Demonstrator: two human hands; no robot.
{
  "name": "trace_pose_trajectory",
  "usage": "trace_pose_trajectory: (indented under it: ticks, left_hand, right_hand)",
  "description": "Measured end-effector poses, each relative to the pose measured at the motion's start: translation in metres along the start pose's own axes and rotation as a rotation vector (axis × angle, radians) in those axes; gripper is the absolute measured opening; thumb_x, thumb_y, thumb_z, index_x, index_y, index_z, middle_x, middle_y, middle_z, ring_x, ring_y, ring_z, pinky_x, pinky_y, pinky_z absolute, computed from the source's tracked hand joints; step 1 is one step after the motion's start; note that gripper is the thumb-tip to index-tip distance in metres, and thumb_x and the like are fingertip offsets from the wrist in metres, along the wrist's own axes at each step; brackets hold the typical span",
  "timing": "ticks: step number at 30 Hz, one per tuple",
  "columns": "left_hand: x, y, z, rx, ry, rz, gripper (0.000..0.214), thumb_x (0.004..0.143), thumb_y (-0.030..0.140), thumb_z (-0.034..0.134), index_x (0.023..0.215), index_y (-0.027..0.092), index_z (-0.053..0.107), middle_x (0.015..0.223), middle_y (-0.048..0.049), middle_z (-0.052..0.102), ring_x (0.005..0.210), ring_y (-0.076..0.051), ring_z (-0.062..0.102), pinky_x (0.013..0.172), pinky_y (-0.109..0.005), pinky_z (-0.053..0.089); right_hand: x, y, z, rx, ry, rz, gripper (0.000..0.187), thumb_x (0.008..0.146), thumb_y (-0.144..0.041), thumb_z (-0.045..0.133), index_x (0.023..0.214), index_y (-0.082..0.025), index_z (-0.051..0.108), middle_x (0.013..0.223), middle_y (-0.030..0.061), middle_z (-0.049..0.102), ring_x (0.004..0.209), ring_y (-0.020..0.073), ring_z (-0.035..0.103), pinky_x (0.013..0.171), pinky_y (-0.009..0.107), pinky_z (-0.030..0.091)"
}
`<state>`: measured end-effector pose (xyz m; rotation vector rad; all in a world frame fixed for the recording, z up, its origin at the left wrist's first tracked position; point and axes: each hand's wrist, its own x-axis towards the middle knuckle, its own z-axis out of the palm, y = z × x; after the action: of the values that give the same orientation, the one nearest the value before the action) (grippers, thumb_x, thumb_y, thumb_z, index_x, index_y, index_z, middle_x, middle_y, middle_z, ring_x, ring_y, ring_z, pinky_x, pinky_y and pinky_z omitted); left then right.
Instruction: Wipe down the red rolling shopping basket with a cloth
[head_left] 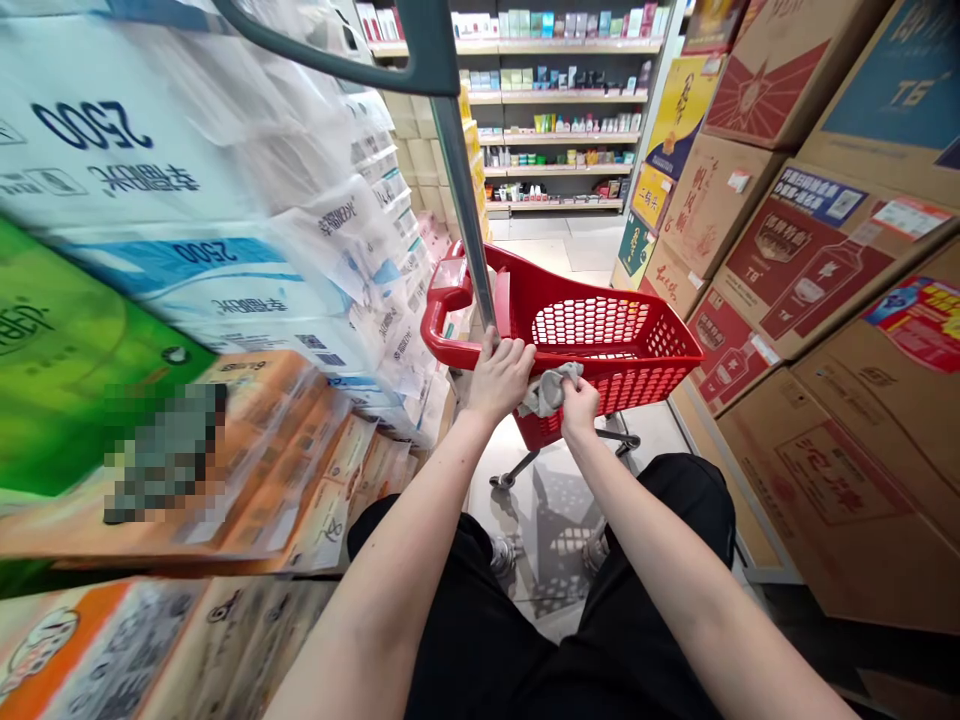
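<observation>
In front of me stands a red shopping cart [622, 385] with a perforated basket and wheeled legs. A metal pole [466, 190] rises from its near-left end to a dark grey handle [337, 60]. My left hand [501, 378] is closed over the basket's rim, right by the foot of the pole. Between my hands a crumpled grey cloth [546, 392] lies against the outer side of the basket. My right hand [580, 405] pinches this cloth at its right end, just below the rim. What lies under the left fingers is partly hidden.
Tall stacks of white tissue packs [247, 240] and orange packs [247, 460] line the left. Cardboard cartons [832, 480] are piled along the right. Shelves [562, 95] of small goods stand beyond the cart. A blurred dark object [169, 455] lies on the orange packs.
</observation>
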<state>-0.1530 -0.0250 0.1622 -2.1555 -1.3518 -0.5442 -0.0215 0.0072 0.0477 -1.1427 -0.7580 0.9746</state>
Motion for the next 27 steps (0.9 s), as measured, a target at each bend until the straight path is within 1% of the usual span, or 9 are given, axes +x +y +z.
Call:
trace_pose_trajectory:
  ticks: [4, 9, 12, 15, 18, 21, 23, 26, 27]
  left_hand:
    - [-0.002, -0.001, 0.001, 0.008, 0.008, 0.007, 0.029, 0.086, 0.015, 0.033, 0.105, 0.017, 0.055, 0.089, -0.0074, 0.057, 0.093, -0.022, 0.051, 0.110, -0.052, 0.011]
    - [-0.001, -0.002, 0.002, -0.019, 0.033, 0.005, 0.031, 0.086, 0.013, 0.032, 0.106, 0.016, 0.055, 0.088, -0.0074, 0.057, 0.094, -0.022, 0.051, 0.110, -0.053, 0.009]
    - [0.000, 0.000, 0.002, -0.028, 0.041, -0.002, 0.030, 0.086, 0.014, 0.032, 0.105, 0.017, 0.055, 0.087, -0.0077, 0.057, 0.094, -0.022, 0.051, 0.111, -0.053, 0.009]
    - [0.001, 0.001, 0.001, -0.029, 0.035, -0.010, 0.030, 0.085, 0.014, 0.033, 0.105, 0.018, 0.056, 0.087, -0.0080, 0.058, 0.094, -0.023, 0.051, 0.111, -0.052, 0.010]
    - [0.001, 0.002, 0.000, -0.025, 0.023, -0.014, 0.030, 0.085, 0.015, 0.033, 0.105, 0.018, 0.056, 0.087, -0.0083, 0.058, 0.095, -0.023, 0.051, 0.110, -0.052, 0.012]
    - [-0.001, 0.001, -0.001, -0.019, 0.015, -0.011, 0.029, 0.085, 0.015, 0.034, 0.104, 0.018, 0.056, 0.087, -0.0084, 0.058, 0.094, -0.023, 0.052, 0.110, -0.053, 0.012]
    - [-0.002, 0.001, -0.001, -0.020, 0.010, -0.014, 0.029, 0.085, 0.015, 0.034, 0.104, 0.018, 0.056, 0.087, -0.0083, 0.058, 0.094, -0.023, 0.052, 0.110, -0.052, 0.012]
    - [-0.005, -0.001, 0.000, -0.024, 0.004, -0.024, 0.030, 0.085, 0.014, 0.034, 0.106, 0.018, 0.056, 0.089, -0.0081, 0.059, 0.095, -0.022, 0.052, 0.110, -0.051, 0.012]
    - [-0.006, -0.001, 0.000, -0.026, 0.003, -0.026, 0.031, 0.085, 0.014, 0.034, 0.106, 0.019, 0.055, 0.090, -0.0080, 0.059, 0.095, -0.022, 0.051, 0.110, -0.051, 0.012]
  right_hand:
    - [0.033, 0.006, -0.035, 0.281, 0.258, 0.139, 0.019, 0.068, -0.032, 0.061, 0.071, -0.015, 0.053, 0.059, -0.0040, 0.055, 0.055, 0.0094, 0.053, 0.057, 0.022, 0.046]
    - [0.056, 0.002, -0.068, 0.313, 0.144, 0.145, 0.026, 0.064, -0.036, 0.065, 0.075, -0.016, 0.054, 0.062, -0.0025, 0.059, 0.056, 0.0111, 0.056, 0.056, 0.024, 0.048]
    - [0.043, 0.000, -0.061, 0.200, 0.048, 0.101, 0.033, 0.063, -0.041, 0.066, 0.078, -0.013, 0.059, 0.067, 0.0008, 0.063, 0.061, 0.0122, 0.057, 0.059, 0.025, 0.047]
    - [0.021, -0.001, -0.040, -0.027, -0.069, -0.045, 0.037, 0.066, -0.042, 0.063, 0.085, -0.011, 0.063, 0.074, 0.0028, 0.065, 0.067, 0.0142, 0.057, 0.065, 0.026, 0.047]
    - [0.002, -0.001, -0.019, -0.307, -0.234, -0.165, 0.032, 0.069, -0.040, 0.059, 0.084, -0.012, 0.066, 0.077, 0.0038, 0.066, 0.073, 0.0168, 0.057, 0.068, 0.026, 0.046]
    - [-0.012, 0.013, -0.015, -0.488, -0.393, -0.197, 0.024, 0.069, -0.033, 0.057, 0.081, -0.015, 0.067, 0.079, 0.0042, 0.067, 0.075, 0.0176, 0.058, 0.071, 0.026, 0.044]
    - [-0.018, 0.032, -0.027, -0.517, -0.381, -0.111, 0.022, 0.068, -0.031, 0.055, 0.079, -0.016, 0.067, 0.075, 0.0037, 0.067, 0.072, 0.0176, 0.058, 0.070, 0.027, 0.044]
    - [-0.024, 0.069, -0.059, -0.383, -0.189, 0.180, 0.022, 0.062, -0.032, 0.057, 0.074, -0.016, 0.065, 0.067, 0.0028, 0.065, 0.064, 0.0175, 0.058, 0.062, 0.026, 0.045]
    - [-0.026, 0.079, -0.069, -0.373, -0.148, 0.218, 0.023, 0.062, -0.035, 0.057, 0.071, -0.015, 0.063, 0.062, 0.0032, 0.063, 0.060, 0.0176, 0.057, 0.058, 0.027, 0.045]
